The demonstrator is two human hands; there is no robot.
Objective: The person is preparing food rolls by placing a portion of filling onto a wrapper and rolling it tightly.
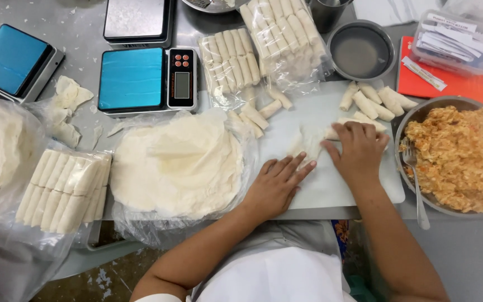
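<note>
On the white cutting board, a thin wrapper lies half-rolled, the right hand curled over its rolled end with fingers bent and pressing, the left hand flat with fingers spread on its near edge. Such a thin sheet could tear or unroll if the pressing is uneven, and the filling might squeeze out. Finished rolls crowd the board's far side, the bowl of orange filling with its fork sits just right, and the wrapper stack lies left below the scale.
</note>
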